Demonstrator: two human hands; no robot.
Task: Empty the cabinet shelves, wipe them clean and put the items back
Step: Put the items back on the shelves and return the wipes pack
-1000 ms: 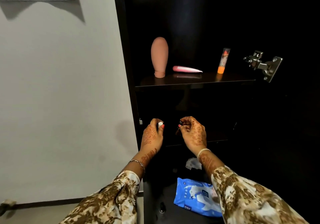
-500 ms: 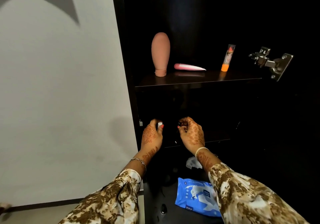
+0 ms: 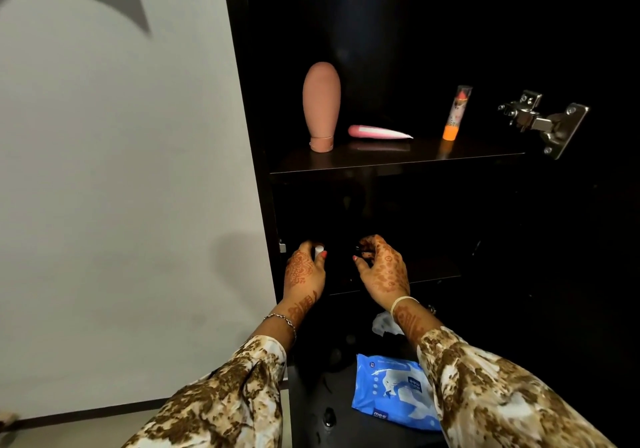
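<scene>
Three items sit on the upper shelf of a dark cabinet: a tan tube upright on its cap, a pink tube lying flat, an orange stick upright. Below, the left hand pinches a small white object. The right hand is curled, perhaps round something dark; I cannot tell. A wipes pack lies lowest.

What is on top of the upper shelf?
On the upper shelf: a peach bottle standing on its cap, a pink tube lying flat, an orange-based stick upright. The back is too dark to see.
</scene>
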